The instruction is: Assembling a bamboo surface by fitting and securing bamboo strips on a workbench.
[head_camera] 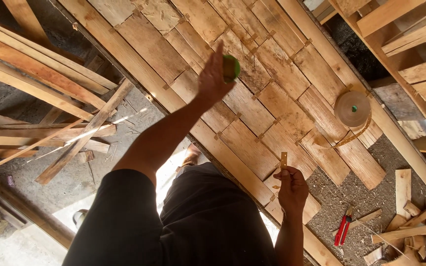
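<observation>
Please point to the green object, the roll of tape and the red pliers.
green object (231,68), head view, its rounded side beside the left hand.
roll of tape (352,109), head view, its flat face.
red pliers (341,230), head view, its handles.

Rough grey concrete floor, sunlit in patches at near left. Loose long wooden planks stacked at left. Pale timber frame pieces at far right. Short wood offcuts heaped at near right on a bed of sawdust and shavings.
</observation>
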